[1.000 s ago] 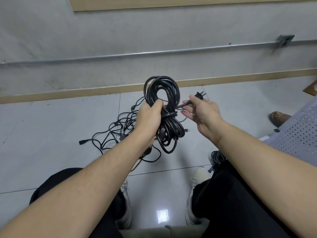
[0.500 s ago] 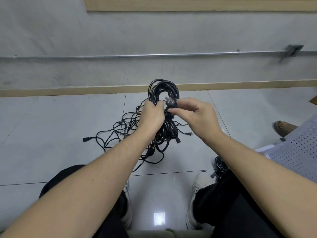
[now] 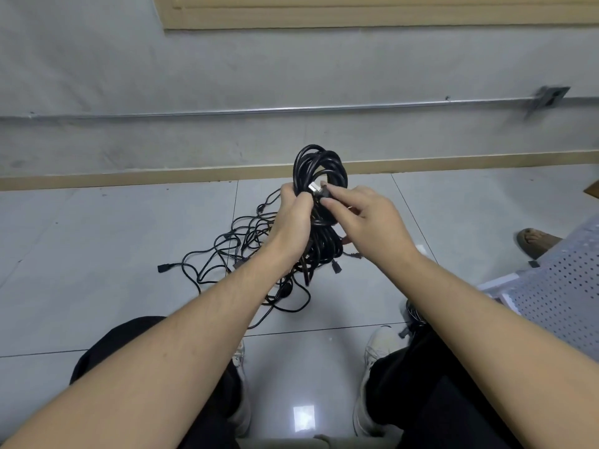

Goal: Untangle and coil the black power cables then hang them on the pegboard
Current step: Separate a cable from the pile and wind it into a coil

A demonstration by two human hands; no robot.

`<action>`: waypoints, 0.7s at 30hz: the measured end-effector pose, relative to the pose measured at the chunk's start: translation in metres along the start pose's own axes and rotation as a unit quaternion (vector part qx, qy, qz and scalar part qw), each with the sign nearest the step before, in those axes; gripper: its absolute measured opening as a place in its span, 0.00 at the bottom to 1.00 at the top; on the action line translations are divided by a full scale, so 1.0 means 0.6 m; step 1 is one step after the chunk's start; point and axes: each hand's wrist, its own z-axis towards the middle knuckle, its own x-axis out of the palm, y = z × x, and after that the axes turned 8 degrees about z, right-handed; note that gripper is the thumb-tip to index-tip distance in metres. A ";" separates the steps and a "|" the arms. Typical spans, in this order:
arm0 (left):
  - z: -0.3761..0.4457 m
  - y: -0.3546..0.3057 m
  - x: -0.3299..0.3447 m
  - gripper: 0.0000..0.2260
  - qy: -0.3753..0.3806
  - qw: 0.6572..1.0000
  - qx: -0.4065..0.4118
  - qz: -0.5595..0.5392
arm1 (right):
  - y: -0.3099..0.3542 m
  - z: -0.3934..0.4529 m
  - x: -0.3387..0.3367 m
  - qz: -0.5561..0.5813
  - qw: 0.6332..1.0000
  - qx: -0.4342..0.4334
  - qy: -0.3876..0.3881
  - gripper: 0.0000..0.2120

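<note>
Now left hand point(image 3: 293, 218) grips cable coil point(image 3: 319, 166); right hand point(image 3: 369, 222) pinches plug point(image 3: 319, 191).

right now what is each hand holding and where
Left hand grips the coiled cable round its middle; right hand pinches its plug.

black coiled cable point(image 3: 319, 166) – plug point(image 3: 316, 188) at its middle shows silvery-white prongs. loose cables point(image 3: 227, 251) on floor also black. floor tiles point(image 3: 97, 241) pale grey, glossy, thin dark grout lines. skirting board point(image 3: 129, 179) tan, same tan as frame point(image 3: 356, 14) up top. wall point(image 3: 227, 69) dull grey, silver conduit point(image 3: 291, 109) across it. trousers point(image 3: 437, 400) black, shoes point(image 3: 377, 348) off-white. perforated panel point(image 3: 560, 296) light grey – dotted with small dark holes.
</note>
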 end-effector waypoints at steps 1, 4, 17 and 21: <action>-0.002 0.002 0.002 0.03 0.009 1.000 0.010 0.004 | 0.003 -0.001 -0.004 0.010 1.000 0.008 -0.005 0.12; 0.001 0.013 0.016 0.12 -0.011 1.000 0.014 0.022 | 0.010 -0.001 -0.013 0.011 0.999 0.049 -0.006 0.08; 0.016 0.003 0.016 0.15 -0.012 0.997 -0.001 -0.075 | -0.007 0.005 -0.012 -0.030 0.998 -0.029 -0.054 0.09; 0.015 0.005 0.015 0.14 0.007 0.996 -0.017 -0.092 | -0.004 0.005 -0.012 -0.022 1.000 -0.015 -0.009 0.06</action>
